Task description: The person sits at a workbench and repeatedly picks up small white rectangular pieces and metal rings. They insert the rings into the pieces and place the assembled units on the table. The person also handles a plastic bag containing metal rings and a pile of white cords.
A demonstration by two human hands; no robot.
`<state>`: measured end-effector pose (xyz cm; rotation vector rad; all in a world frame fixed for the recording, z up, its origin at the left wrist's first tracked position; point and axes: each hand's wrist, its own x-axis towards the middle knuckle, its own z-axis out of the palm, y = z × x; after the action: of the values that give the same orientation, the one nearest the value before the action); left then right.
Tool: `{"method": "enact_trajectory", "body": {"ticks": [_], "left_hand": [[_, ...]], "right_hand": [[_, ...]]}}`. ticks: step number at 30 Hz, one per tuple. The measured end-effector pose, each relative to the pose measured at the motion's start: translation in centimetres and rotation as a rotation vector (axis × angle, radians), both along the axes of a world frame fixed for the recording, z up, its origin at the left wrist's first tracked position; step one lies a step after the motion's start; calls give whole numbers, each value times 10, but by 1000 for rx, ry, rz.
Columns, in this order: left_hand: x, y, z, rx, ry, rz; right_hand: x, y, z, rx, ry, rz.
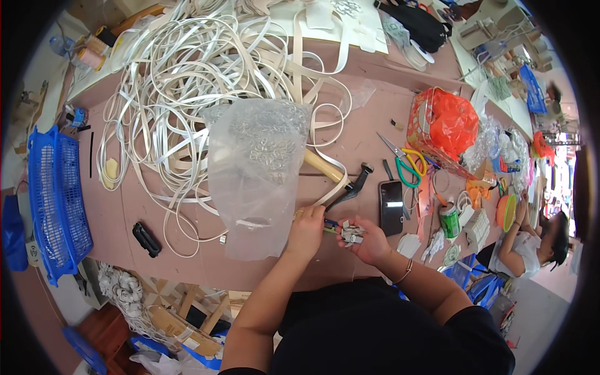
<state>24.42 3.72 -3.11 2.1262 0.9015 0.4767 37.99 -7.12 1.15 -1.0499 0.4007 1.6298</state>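
Note:
In my right hand (373,245), palm up with fingers curled, lies a cluster of small whitish-grey pieces (351,234); their exact kind is too small to tell. My left hand (306,229) is closed beside it, at the end of a cream strap (343,177) that seems pinched in its fingers, which are partly hidden. A hammer (324,166) with a wooden handle and black head lies just beyond both hands. Left of my left hand, a clear plastic bag (253,206) of silvery metal pieces rests on the large tangle of white and cream straps (169,81).
Right of my hands are a phone (391,209), scissors (409,169), a green can (449,222) and a tin (425,125) with a red bag. At left stand a blue basket (56,200) and a black clip-like object (146,239). Another person (522,253) sits at far right.

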Motion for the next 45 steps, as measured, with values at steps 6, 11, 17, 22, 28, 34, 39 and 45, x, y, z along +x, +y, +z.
{"method": "enact_trajectory", "body": {"ticks": [6, 11, 17, 22, 28, 34, 39, 45], "left_hand": [[-11, -12, 36, -548, -143, 181], [-15, -39, 54, -58, -248, -82], [-36, -42, 72, 124, -432, -172], [-118, -44, 34, 253, 3, 266], [-166, -15, -18, 351, 255, 634], [-156, 3, 7, 196, 126, 601], [-192, 22, 0, -882, -219, 640], [-141, 24, -3, -277, 122, 833]], "right_hand": [[-7, 8, -3, -16, 23, -20], [-26, 13, -12, 28, 220, -91], [-25, 24, -22, 104, 491, -63], [33, 65, 23, 130, 454, -135], [183, 197, 67, 255, -69, -248], [302, 346, 65, 299, -376, -362], [360, 450, 42, 178, -505, -397], [393, 521, 9, 81, -700, -491]]}}
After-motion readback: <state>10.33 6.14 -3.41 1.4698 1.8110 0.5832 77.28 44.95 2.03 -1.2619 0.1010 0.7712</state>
